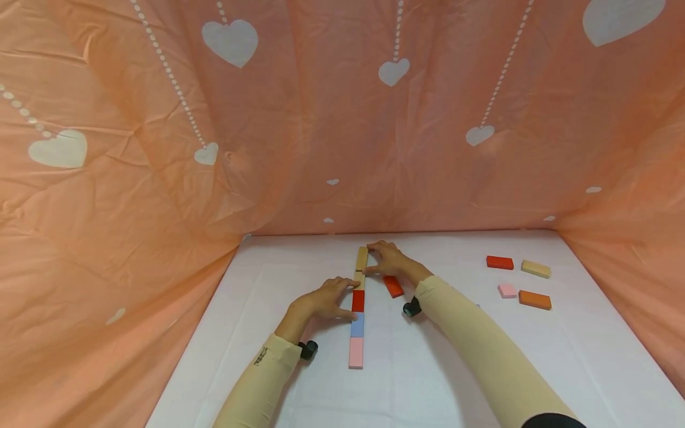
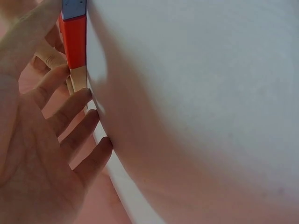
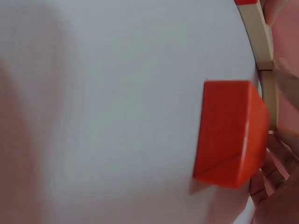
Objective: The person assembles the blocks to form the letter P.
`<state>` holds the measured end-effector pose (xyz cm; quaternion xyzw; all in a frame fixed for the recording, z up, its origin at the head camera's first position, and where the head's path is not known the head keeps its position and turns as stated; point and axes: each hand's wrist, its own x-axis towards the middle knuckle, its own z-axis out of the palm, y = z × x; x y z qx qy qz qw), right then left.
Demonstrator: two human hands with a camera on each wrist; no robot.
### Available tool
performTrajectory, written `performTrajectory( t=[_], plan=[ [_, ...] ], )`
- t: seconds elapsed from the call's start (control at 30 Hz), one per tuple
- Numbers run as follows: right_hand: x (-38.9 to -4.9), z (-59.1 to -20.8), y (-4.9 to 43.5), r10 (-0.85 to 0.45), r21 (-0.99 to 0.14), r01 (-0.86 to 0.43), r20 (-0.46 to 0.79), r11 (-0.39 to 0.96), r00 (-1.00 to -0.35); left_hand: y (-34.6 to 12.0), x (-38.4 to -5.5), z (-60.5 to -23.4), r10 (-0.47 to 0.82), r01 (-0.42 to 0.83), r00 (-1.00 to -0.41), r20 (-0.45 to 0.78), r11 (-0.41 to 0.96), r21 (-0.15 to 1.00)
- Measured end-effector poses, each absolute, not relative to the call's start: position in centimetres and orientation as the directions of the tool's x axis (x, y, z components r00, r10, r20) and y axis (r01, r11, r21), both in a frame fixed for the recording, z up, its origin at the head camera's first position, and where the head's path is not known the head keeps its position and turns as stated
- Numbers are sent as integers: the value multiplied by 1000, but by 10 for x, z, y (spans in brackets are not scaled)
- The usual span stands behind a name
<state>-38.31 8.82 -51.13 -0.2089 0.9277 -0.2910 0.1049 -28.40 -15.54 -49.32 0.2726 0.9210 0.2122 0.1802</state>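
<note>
Hands at a straight row of five blocks, spread on the left, bracketing the far end on the right.
Left hand (image 1: 325,298) has its fingers stretched and its thumb wide of the forefinger, thumb at the blue block (image 1: 357,326), forefinger at the near wooden block (image 1: 361,277); right hand (image 1: 393,261) sets thumb and forefinger about the ends of the far wooden block (image 1: 362,258), though I cannot tell whether they pinch it; the row runs on toward the person through the red block (image 1: 358,301), the blue one and the pink block (image 1: 355,353); a loose red block (image 1: 393,287) lies just beside the right hand; well to the right on the white table (image 1: 313,398) lie four more blocks (image 1: 535,299), near each other.
</note>
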Motion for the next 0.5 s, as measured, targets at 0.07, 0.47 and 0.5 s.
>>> performTrajectory(
  t=[0.07,0.47,0.5],
  plan=[
    [-383,-513,88,-450,-581,-333,-64,743,-891,-156,-284,-493,577,422,-787,-219,762,492],
    [-381,-516,82,-428,-561,-354,0,748,-904,-156,-286,-497,590,440,-778,-215,757,484],
    [-381,-516,82,-428,-559,-355,0,749,-904,-156,-286,-497,591,440,-777,-215,756,485]
  ],
)
